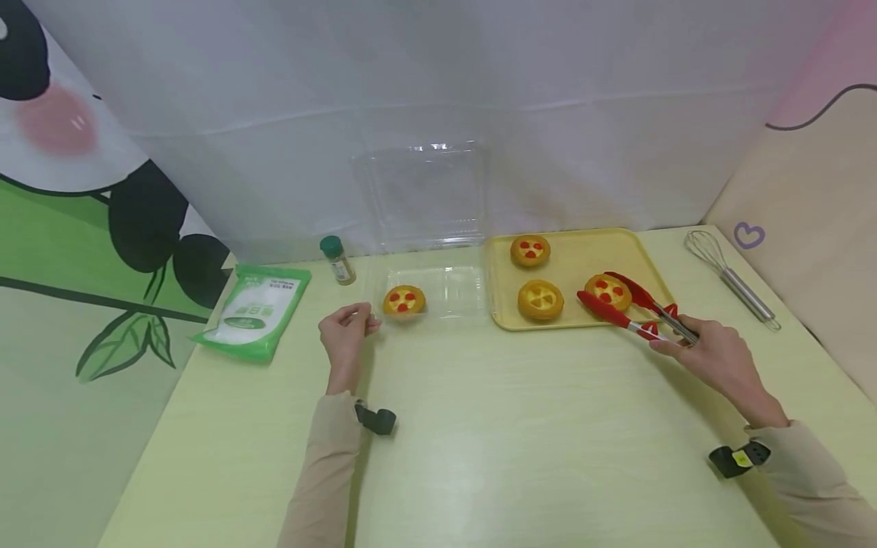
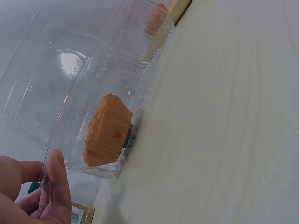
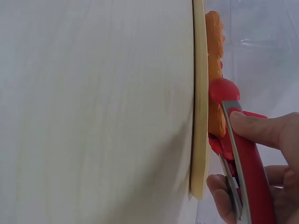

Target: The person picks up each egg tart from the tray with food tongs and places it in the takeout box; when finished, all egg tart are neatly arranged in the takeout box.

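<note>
Step looks like a pick with tongs: right hand (image 1: 715, 356) grips the red-tipped tongs (image 1: 603, 308), tips on either side of a red-dotted tart (image 1: 608, 291) at the right part of the yellow tray (image 1: 582, 251); can't tell if they squeeze it yet. Two other tarts sit on the tray, a back tart (image 1: 530, 250) and a front tart (image 1: 540, 299). Left hand (image 1: 346, 335) pinches the near-left rim of the clear container (image 1: 466, 293), lid (image 1: 428, 194) up behind; one packed tart (image 1: 404, 299) is inside, left end. Transfer seems partly done. Next move probably calls for a firm but gentle squeeze, a lift clear of the tray edge, then a leftward carry into the container's bare right side, left hand steadying the rim.
</note>
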Tool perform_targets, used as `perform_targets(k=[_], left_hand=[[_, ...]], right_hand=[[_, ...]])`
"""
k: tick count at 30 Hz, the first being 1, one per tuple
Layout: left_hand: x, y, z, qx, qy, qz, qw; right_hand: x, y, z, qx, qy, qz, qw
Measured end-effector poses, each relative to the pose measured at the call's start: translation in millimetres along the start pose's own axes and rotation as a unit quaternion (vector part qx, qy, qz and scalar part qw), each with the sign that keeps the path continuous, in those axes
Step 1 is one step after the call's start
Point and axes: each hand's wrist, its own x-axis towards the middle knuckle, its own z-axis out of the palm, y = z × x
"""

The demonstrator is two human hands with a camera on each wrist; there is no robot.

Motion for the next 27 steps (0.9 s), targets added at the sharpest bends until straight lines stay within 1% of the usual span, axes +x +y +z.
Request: perform_targets(k=[4,9,13,15,18,27], left_hand=[[0.0,2.0,0.9,-0.003,-0.001,-0.003,1.0000],[-0.2,3.2,1.2,-0.004,-0.003,-0.003,1.0000],[-1.3,3.9,0.7,0.000,0.000,-0.003,1.0000],[-1.9,4.2,0.5,0.005,0.001,-0.004,1.0000],[-2.5,4.2,0.1,0.012,0.002,-0.004,0.9999],[-1.6,0.9,-0.5,-0.001,-0.001,-0.007,1.0000]], right_hand=[[-1.1,-0.6,-0.9,0.001,0.014,0.002,0.9999],[-1.1,-3.5,-4.7,0.044,0.006,0.012,0.9989],[2.0,-8.8,-7.5,0.072,0.010,0.007,0.9973],[3.6,-13.5,-8.6,0.083,0.016,0.003,0.9965],[6.3,-21.8,-8.6,0.100,0.013,-0.001,0.9949],[12.0,-57.0,-2.1,0.157,-0.020,-0.024,0.9872]])
